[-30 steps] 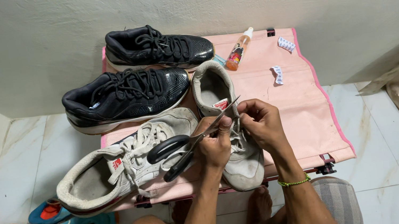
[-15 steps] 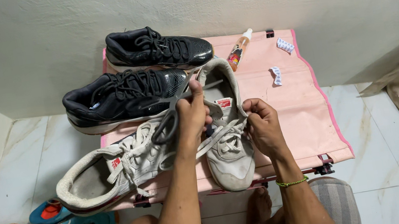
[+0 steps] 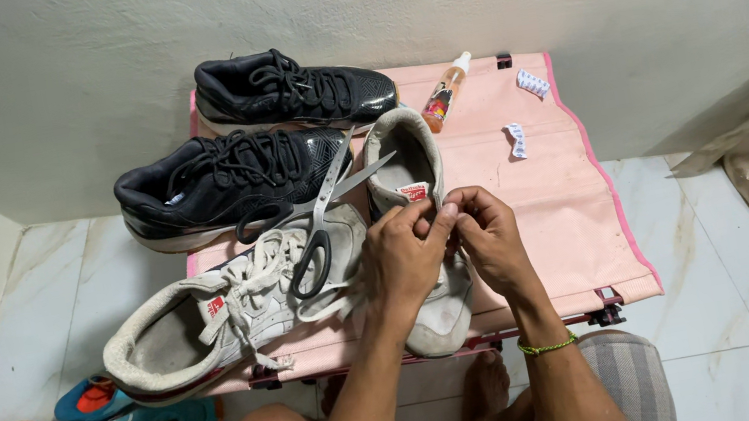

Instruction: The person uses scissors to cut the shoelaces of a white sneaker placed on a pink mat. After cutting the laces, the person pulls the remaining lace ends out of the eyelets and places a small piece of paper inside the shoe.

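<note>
- Left hand [image 3: 405, 254] and right hand [image 3: 487, 234] pinched together over grey shoe [image 3: 411, 184], probably gripping its lace.
- Scissors [image 3: 314, 212] parked open across other shoes, within reach.

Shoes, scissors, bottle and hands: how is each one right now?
Left hand: on upright grey shoe, grip pinched.
Right hand: fingertips meeting left's.
Scissors: open, lying across shoes.
Laced grey shoe: on its side.
Black shoes: laced, upright.
Spray bottle: lying down, capped.
</note>
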